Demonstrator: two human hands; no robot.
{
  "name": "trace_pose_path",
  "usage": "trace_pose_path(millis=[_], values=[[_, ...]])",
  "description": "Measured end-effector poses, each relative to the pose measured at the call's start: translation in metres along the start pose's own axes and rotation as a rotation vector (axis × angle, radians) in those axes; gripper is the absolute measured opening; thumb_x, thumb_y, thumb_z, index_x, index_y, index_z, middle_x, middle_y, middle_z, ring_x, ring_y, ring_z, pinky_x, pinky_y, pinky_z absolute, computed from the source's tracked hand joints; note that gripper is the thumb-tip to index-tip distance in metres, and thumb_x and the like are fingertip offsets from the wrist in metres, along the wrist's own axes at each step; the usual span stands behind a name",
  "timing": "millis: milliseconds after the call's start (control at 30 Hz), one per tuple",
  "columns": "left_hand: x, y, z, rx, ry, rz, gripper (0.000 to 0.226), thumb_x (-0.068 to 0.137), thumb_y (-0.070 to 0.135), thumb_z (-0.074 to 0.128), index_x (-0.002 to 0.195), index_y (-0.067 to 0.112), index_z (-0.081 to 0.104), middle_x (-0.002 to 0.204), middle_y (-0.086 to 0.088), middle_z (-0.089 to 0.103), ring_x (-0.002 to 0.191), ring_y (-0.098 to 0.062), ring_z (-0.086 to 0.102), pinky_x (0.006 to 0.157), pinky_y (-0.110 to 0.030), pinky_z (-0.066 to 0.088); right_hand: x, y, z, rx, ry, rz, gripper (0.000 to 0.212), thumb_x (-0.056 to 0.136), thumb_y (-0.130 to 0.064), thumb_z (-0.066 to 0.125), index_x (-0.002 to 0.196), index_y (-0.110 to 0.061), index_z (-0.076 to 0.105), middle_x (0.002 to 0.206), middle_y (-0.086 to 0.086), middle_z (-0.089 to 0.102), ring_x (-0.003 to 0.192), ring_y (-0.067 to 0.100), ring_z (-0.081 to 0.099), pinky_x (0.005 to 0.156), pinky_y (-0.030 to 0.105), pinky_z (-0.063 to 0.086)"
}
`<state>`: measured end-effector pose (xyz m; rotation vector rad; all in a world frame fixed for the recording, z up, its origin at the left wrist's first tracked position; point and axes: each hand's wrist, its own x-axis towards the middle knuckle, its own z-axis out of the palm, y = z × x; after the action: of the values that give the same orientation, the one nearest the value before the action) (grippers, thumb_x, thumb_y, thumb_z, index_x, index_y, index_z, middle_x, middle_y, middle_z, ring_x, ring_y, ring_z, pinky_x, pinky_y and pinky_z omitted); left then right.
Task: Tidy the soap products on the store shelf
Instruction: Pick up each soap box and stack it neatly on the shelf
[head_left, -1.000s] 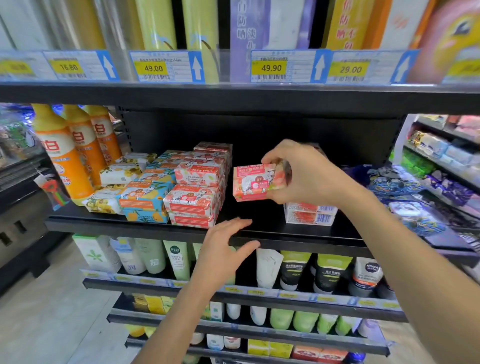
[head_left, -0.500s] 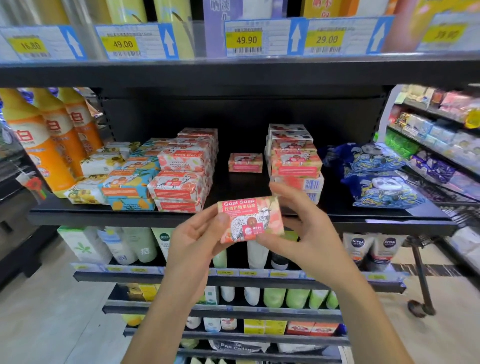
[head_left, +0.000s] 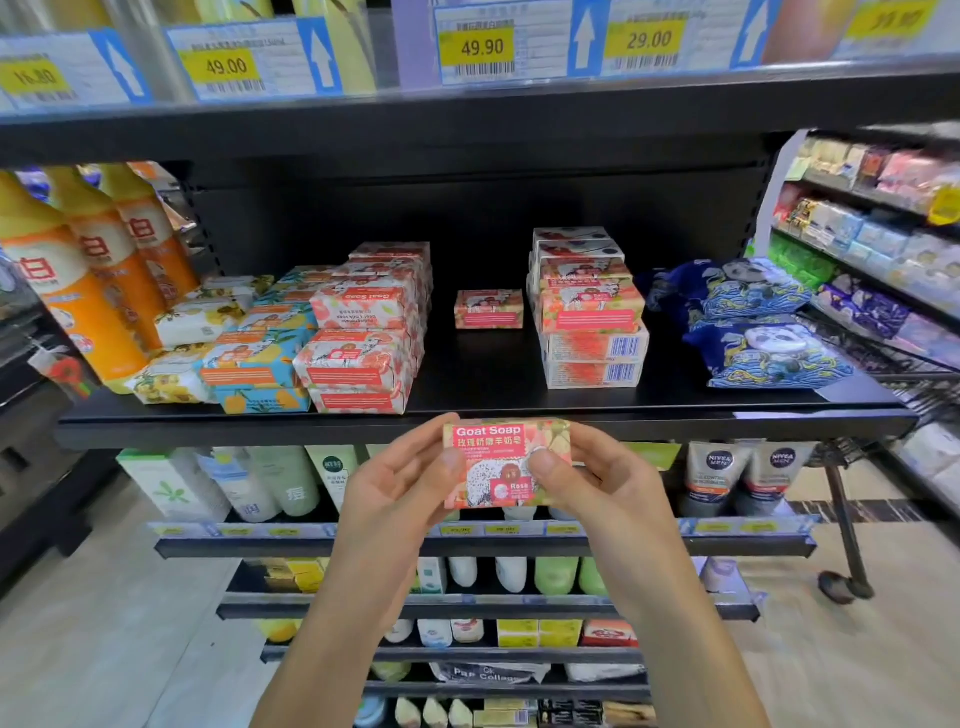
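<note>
Both hands, left hand (head_left: 395, 483) and right hand (head_left: 602, 478), pinch the Goat Soap box (head_left: 506, 462) just before the shelf edge (head_left: 311, 431) (label upward). Set it squarely beside the lone box (head_left: 488, 309).

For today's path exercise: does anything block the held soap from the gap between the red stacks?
Nothing visible: beyond the Goat Soap box the gap is bare, save one lone soap box at the back.
</note>
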<state>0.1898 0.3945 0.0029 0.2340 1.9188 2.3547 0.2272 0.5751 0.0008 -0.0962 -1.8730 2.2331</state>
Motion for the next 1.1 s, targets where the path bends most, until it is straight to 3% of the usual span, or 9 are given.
trace_pose_path(millis=[67, 267, 433, 633, 767, 867, 933, 1033, 1100], values=[[0.0, 0.001, 0.0, -0.006, -0.01, 0.004, 0.053, 0.076, 0.03, 0.073, 0.128, 0.021, 0.068, 0.089, 0.01, 0.074, 0.074, 0.0, 0.066, 0.081, -0.027, 0.051, -0.001, 0.001, 0.001, 0.013, 0.002, -0.022, 0.039, 0.082, -0.027, 0.078, 0.12, -0.019, 0.07, 0.109, 0.001, 0.076, 0.1, 0.014, 0.073, 0.081, 0.017, 0.055], [-0.001, 0.002, -0.005, -0.005, -0.026, -0.018, 0.059, 0.075, 0.041, 0.07, 0.129, 0.015, 0.067, 0.109, -0.002, 0.077, 0.104, -0.016, 0.071, 0.094, -0.032, 0.056, -0.003, 0.004, 0.0, 0.008, -0.021, -0.133, 0.042, 0.082, -0.013, 0.079, 0.121, -0.02, 0.067, 0.116, -0.001, 0.075, 0.109, 0.014, 0.07, 0.088, 0.022, 0.055], [0.0, 0.004, -0.009, -0.02, -0.063, -0.114, 0.045, 0.075, 0.056, 0.062, 0.088, 0.018, 0.083, 0.098, -0.01, 0.078, 0.101, -0.025, 0.073, 0.095, -0.041, 0.056, -0.002, 0.007, -0.004, 0.012, -0.061, -0.221, 0.044, 0.078, -0.006, 0.078, 0.119, -0.019, 0.066, 0.117, 0.001, 0.074, 0.116, 0.015, 0.067, 0.092, 0.025, 0.055], [0.001, 0.006, -0.007, -0.035, -0.089, -0.135, 0.052, 0.083, 0.04, 0.067, 0.119, 0.002, 0.071, 0.114, -0.015, 0.076, 0.112, -0.027, 0.071, 0.101, -0.04, 0.055, 0.001, 0.012, -0.003, 0.017, -0.142, -0.203, 0.047, 0.086, 0.005, 0.072, 0.128, -0.013, 0.062, 0.125, 0.002, 0.07, 0.123, 0.015, 0.064, 0.094, 0.024, 0.054], [0.003, 0.006, -0.008, -0.039, -0.057, -0.136, 0.05, 0.085, 0.034, 0.068, 0.124, 0.003, 0.069, 0.117, -0.013, 0.076, 0.113, -0.025, 0.071, 0.106, -0.043, 0.05, 0.004, 0.012, -0.002, -0.052, -0.099, -0.117, 0.057, 0.082, -0.027, 0.08, 0.136, -0.03, 0.06, 0.134, -0.013, 0.066, 0.129, 0.001, 0.056, 0.097, 0.02, 0.051], [0.004, 0.004, -0.007, -0.018, -0.045, -0.124, 0.053, 0.086, 0.031, 0.07, 0.129, 0.002, 0.066, 0.119, -0.011, 0.075, 0.113, -0.024, 0.071, 0.108, -0.044, 0.05, 0.006, 0.016, -0.003, -0.016, -0.024, 0.02, 0.066, 0.074, -0.058, 0.085, 0.132, -0.036, 0.063, 0.13, -0.01, 0.068, 0.121, 0.01, 0.065, 0.103, 0.036, 0.051], [0.003, 0.001, -0.005, -0.029, -0.04, -0.123, 0.055, 0.084, 0.033, 0.072, 0.13, 0.003, 0.065, 0.119, -0.011, 0.075, 0.113, -0.023, 0.071, 0.107, -0.044, 0.05, 0.005, 0.016, -0.002, 0.012, -0.035, 0.071, 0.067, 0.074, -0.061, 0.083, 0.129, -0.026, 0.066, 0.122, -0.003, 0.072, 0.11, 0.017, 0.071, 0.1, 0.043, 0.055], [0.003, 0.0, -0.004, -0.047, -0.044, -0.128, 0.054, 0.083, 0.032, 0.071, 0.128, 0.003, 0.066, 0.119, -0.011, 0.075, 0.114, -0.023, 0.071, 0.107, -0.042, 0.05, 0.003, 0.014, 0.001, 0.017, -0.031, 0.072, 0.059, 0.074, -0.054, 0.075, 0.119, -0.016, 0.07, 0.109, 0.001, 0.077, 0.103, 0.021, 0.073, 0.09, 0.037, 0.058], [0.003, 0.0, -0.004, -0.06, -0.056, -0.138, 0.054, 0.083, 0.031, 0.071, 0.129, 0.003, 0.066, 0.119, -0.011, 0.075, 0.116, -0.022, 0.07, 0.107, -0.04, 0.051, 0.003, 0.014, 0.001, 0.004, -0.026, 0.073, 0.054, 0.078, -0.051, 0.073, 0.118, -0.016, 0.071, 0.109, 0.001, 0.077, 0.102, 0.021, 0.073, 0.094, 0.039, 0.056]])
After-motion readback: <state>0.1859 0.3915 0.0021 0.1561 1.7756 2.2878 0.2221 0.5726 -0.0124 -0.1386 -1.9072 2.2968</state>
